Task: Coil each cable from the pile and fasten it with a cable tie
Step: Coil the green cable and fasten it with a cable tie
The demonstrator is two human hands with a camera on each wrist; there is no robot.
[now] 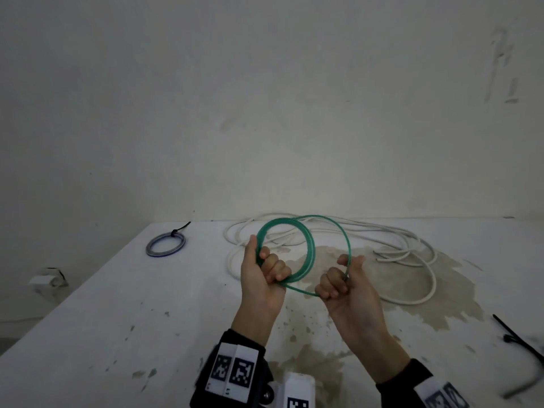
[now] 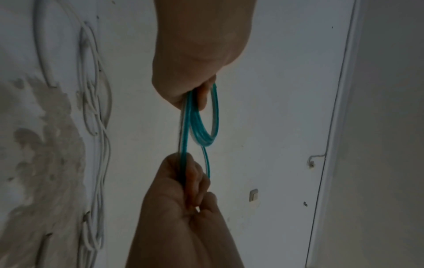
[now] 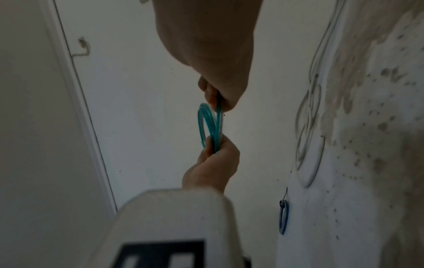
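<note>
A green cable (image 1: 309,248) is held up above the white table (image 1: 117,304) as a coil of several loops. My left hand (image 1: 265,262) grips the bundled loops at their lower left, fingers curled round them. My right hand (image 1: 343,275) pinches one wider outer loop at the right. In the left wrist view the left hand (image 2: 195,98) comes in from the top, holding the green cable (image 2: 203,127), with the right hand (image 2: 188,181) below. The right wrist view shows the right hand (image 3: 218,99) on top, the left hand (image 3: 215,157) below, and the green cable (image 3: 208,125) between them.
A loose white cable pile (image 1: 382,245) sprawls on the table behind the hands, over a brown stain (image 1: 412,290). A blue coil (image 1: 166,245) fastened with a black tie lies at the far left. Black cable ties (image 1: 518,340) lie at the right edge. A wall stands behind the table.
</note>
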